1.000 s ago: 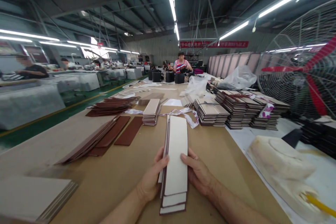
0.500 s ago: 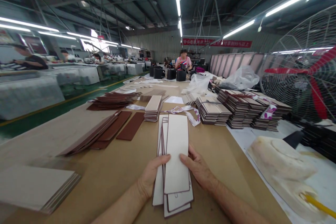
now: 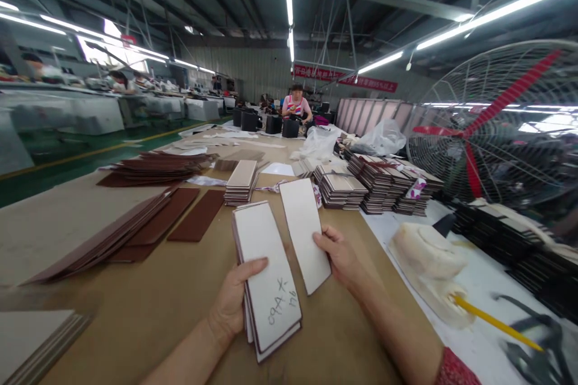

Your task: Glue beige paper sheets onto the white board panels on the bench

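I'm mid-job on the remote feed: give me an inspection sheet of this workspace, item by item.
Surface: brown tabletop, piles along its far part.
Job's things: stack of white strips, top one handwritten on; single white strip, a gap between them.
Clutter: brown strips fanned at left; plastic bag and yellow handle at right.
Hands: left hand grips the stack, thumb on top; right hand holds the single strip by its right edge.
Cables: nothing seen near the hands.
Surroundings: large fan at right; co-worker at the far end.
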Demonstrator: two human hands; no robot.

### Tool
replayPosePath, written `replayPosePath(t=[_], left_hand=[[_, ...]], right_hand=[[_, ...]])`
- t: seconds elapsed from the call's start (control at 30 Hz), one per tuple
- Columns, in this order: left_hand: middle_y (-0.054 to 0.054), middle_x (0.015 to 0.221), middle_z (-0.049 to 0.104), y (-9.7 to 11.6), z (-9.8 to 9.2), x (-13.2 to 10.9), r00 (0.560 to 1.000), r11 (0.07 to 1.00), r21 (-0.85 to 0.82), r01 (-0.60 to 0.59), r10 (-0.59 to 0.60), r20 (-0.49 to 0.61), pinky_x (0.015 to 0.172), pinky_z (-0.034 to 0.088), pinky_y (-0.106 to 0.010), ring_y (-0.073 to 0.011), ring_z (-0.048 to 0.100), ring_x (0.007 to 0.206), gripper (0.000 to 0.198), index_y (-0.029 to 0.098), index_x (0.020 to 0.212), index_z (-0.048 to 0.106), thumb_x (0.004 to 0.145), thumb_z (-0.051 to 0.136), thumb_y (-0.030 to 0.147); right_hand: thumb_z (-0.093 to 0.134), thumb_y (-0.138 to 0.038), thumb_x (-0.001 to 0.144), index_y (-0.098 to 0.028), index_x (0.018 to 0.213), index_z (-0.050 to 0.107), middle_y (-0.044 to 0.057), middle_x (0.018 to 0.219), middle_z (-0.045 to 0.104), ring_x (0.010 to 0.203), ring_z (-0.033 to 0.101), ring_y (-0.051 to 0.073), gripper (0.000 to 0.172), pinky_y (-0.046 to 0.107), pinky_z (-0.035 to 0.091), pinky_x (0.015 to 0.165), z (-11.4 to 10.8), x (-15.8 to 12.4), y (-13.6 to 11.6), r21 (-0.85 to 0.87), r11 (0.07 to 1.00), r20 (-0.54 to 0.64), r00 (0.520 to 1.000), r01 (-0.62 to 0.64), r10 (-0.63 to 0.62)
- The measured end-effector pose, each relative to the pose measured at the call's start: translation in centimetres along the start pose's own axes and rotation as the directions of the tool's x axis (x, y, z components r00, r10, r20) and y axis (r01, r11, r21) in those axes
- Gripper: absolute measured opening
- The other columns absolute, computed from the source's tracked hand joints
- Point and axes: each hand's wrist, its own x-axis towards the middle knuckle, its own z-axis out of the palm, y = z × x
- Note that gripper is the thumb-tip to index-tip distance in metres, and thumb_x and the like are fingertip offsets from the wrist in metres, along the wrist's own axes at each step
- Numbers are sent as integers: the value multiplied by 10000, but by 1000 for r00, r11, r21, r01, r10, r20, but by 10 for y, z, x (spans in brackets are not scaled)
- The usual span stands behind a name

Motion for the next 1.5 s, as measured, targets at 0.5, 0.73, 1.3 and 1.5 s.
replayPosePath(t=[0.5, 0.73, 1.3, 1.5], left_hand=[[-244, 1191, 664, 11, 0, 2, 990, 995, 55, -89, 94, -100, 842, 572, -560, -401, 674, 1012, 580, 37, 1330, 539, 788, 587, 236], [-213, 1238, 650, 15, 5, -2, 998, 998, 54, -46, 48, -50, 959, 514, -563, -397, 617, 1138, 661, 80, 1358, 515, 705, 599, 151], [-167, 882, 756, 4, 10, 1, 961, 942, 287, -171, 224, -163, 741, 592, -430, -313, 721, 749, 498, 60, 1036, 694, 571, 827, 177], [-187, 999, 743, 11, 4, 6, 970, 971, 183, -150, 181, -164, 821, 596, -436, -327, 714, 916, 463, 47, 1126, 665, 677, 724, 144]], right_hand=[[329, -526, 985, -193, 1483, 392, 142, 1572, 296, 1451, 207, 327, 603, 568, 136, 1147, -77, 3, 50, -917, 395, 93, 994, 60, 65], [368, -526, 978, -272, 1477, 399, 79, 1567, 328, 1449, 228, 306, 561, 585, 125, 1145, -106, 27, 49, -906, 399, 186, 979, 140, 79], [822, -468, 668, -165, 715, 606, -38, 613, 582, 547, 476, 100, 375, 224, 367, 504, 63, -10, -17, 249, 955, 7, 986, -161, 164], [818, -483, 666, -177, 806, 633, -3, 749, 659, 629, 556, 124, 384, 249, 474, 581, 14, -4, -35, 361, 924, -104, 980, -125, 173]])
